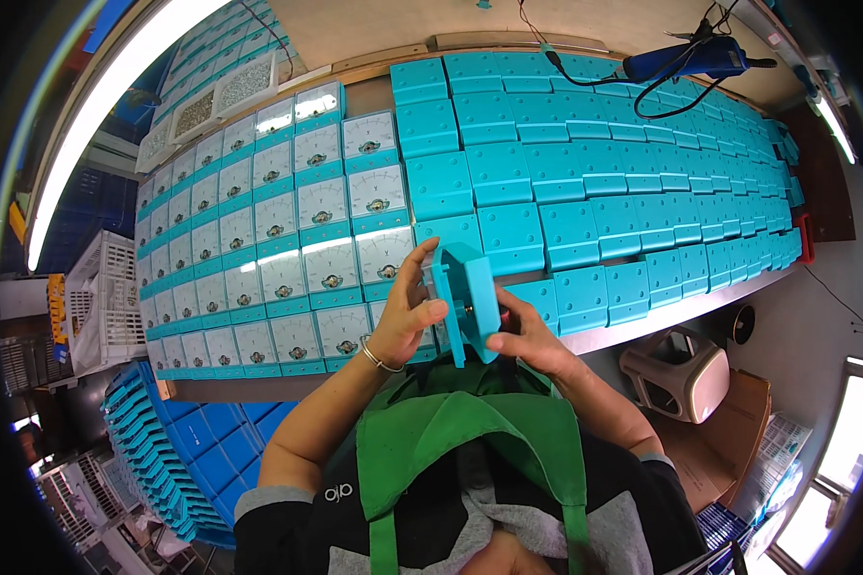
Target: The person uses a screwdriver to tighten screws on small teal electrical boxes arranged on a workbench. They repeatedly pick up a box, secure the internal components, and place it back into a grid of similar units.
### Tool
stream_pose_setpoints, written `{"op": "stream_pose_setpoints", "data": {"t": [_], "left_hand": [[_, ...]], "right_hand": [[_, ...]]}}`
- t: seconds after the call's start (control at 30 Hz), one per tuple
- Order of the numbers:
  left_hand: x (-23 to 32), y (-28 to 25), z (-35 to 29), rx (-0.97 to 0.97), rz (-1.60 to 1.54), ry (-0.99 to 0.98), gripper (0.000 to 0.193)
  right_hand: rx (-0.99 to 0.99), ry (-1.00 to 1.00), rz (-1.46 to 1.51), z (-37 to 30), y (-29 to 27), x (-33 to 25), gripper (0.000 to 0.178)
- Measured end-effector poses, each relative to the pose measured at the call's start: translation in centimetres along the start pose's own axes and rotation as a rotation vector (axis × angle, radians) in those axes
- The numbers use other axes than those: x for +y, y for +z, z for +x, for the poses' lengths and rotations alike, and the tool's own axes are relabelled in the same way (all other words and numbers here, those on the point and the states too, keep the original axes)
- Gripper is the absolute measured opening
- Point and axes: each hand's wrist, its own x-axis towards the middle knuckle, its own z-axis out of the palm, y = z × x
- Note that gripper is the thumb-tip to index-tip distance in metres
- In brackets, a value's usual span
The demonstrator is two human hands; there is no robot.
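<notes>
In front of my chest is a turquoise meter housing (pixel 484 305) in two parts, tilted apart with a dark gap between them. My left hand (pixel 408 321) is closed on the left part, a thin turquoise-edged panel (pixel 442 292) seen nearly edge-on. My right hand (pixel 530 337) grips the right part, the box-shaped cover, near its lower edge. Small parts show inside the gap, too small to name. Left of my hands stand rows of analog meters (pixel 331 266) with white dials. Rows of turquoise housings (pixel 508 230) lie to the right.
Trays of small metal parts (pixel 244 84) sit at the far left of the bench. A blue power tool (pixel 686 59) with a black cord hangs at the back right. Below the bench are a beige stool (pixel 676 374), a cardboard box (pixel 738 450) and stacked turquoise parts (pixel 149 450).
</notes>
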Motion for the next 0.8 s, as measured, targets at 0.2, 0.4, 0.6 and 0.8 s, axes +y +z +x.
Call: {"op": "stream_pose_setpoints", "data": {"t": [0.2, 0.4, 0.6, 0.8], "left_hand": [[-2.0, -2.2, 1.2, -0.014, 0.240, 0.130, 0.098], [-1.6, -4.7, -1.4, 0.117, 0.327, 0.095, 0.070], [0.0, -4.9, 0.4, 0.116, 0.309, 0.140, 0.060], [5.0, -8.1, 9.4, 0.279, 0.625, 0.259, 0.068]], "right_hand": [[0.190, -0.164, -0.571, 2.3, 1.1, 2.5, 0.101], [0.300, -0.269, -0.687, 3.4, -1.5, 1.5, 0.086], [0.144, -0.088, -0.231, 7.0, -2.9, -0.4, 0.061], [0.443, -0.458, -0.639, 12.8, -4.5, -1.4, 0.059]]}}
